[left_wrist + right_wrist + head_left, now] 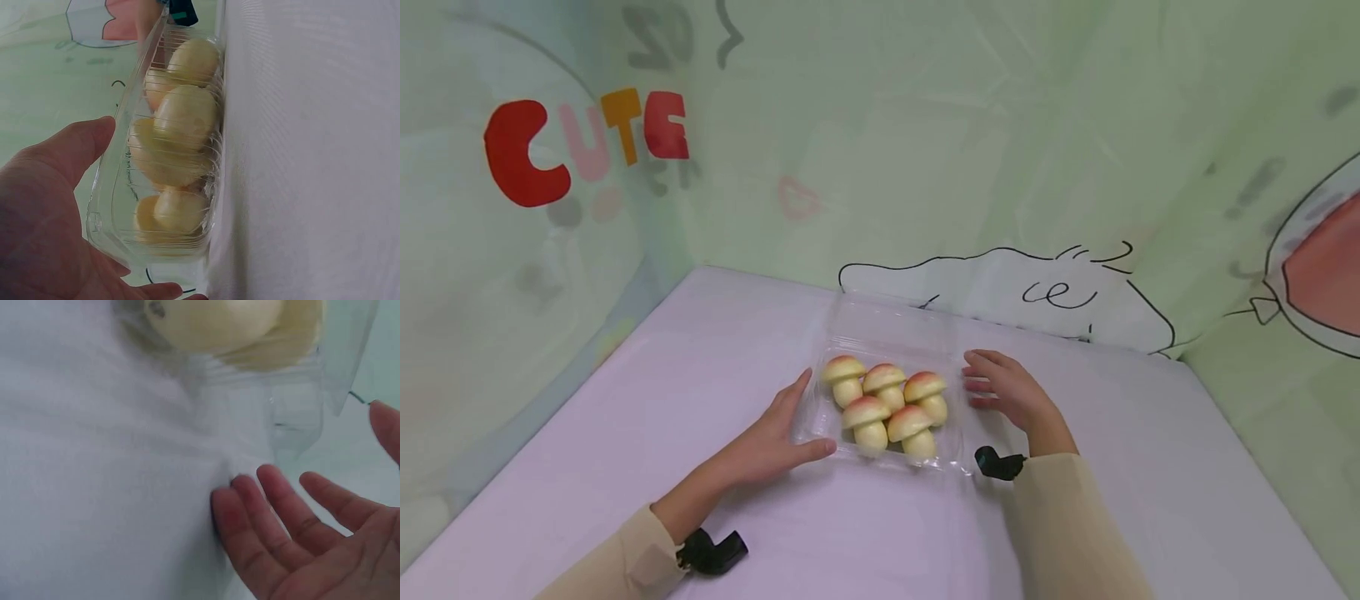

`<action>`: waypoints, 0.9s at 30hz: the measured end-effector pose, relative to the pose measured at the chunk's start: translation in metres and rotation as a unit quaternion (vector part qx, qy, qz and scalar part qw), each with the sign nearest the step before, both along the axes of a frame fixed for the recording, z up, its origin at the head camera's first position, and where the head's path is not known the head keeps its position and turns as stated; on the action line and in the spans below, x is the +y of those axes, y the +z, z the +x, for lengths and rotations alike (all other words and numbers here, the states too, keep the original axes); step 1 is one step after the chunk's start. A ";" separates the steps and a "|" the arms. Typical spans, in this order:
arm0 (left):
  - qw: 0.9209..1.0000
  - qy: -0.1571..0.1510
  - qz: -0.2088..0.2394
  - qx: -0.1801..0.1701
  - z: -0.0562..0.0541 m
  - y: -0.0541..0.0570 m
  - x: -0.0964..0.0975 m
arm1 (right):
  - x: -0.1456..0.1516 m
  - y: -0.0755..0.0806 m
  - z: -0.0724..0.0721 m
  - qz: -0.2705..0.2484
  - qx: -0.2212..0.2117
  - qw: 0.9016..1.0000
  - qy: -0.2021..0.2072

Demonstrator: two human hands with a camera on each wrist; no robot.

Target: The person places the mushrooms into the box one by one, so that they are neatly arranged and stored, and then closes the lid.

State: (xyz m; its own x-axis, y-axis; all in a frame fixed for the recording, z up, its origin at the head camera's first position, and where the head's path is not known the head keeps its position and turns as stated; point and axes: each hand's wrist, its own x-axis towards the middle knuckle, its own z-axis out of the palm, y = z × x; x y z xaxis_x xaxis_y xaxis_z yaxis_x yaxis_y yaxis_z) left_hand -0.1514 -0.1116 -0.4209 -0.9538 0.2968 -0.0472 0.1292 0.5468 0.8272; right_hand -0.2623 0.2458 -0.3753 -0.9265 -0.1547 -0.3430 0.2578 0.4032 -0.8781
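Several mushroom-shaped pieces (866, 412), cream with reddish-topped caps, lie in a clear plastic box (829, 454) in the head view. Its clear lid (891, 321) is folded back toward the wall. My left hand (775, 442) is spread at the box's left side, thumb at the near left corner and fingers along the edge. In the left wrist view, the thumb (94, 140) is right at the box's rim. Beyond the box's right side, my right hand (1011, 392) has its fingers extended and holds nothing; the right wrist view shows its fingertips close to the white cloth.
A white cloth-covered table (1150, 467) lies beneath everything. Pale green printed curtains (925, 150) with lettering and drawings close off the back and sides. Black wrist cameras (711, 552) sit on both beige sleeves (1075, 525).
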 end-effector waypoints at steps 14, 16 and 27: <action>1.000 0.000 0.001 -0.005 0.002 0.002 0.000 | -0.009 -0.010 -0.008 -0.030 0.007 0.999 -0.032; 1.000 0.001 -0.001 -0.003 0.001 0.002 0.000 | -0.011 -0.010 -0.007 -0.024 0.008 0.999 -0.037; 1.000 0.004 -0.002 -0.006 0.002 0.003 0.001 | -0.024 -0.007 -0.010 0.021 -0.007 0.995 -0.102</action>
State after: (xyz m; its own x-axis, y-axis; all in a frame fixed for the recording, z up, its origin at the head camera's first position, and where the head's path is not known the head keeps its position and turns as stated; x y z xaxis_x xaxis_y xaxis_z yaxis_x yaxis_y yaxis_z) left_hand -0.1497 -0.1102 -0.4178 -0.9553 0.2898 -0.0592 0.1161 0.5517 0.8259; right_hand -0.2720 0.2218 -0.3823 -0.9323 0.0515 -0.3580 0.3500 0.3780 -0.8571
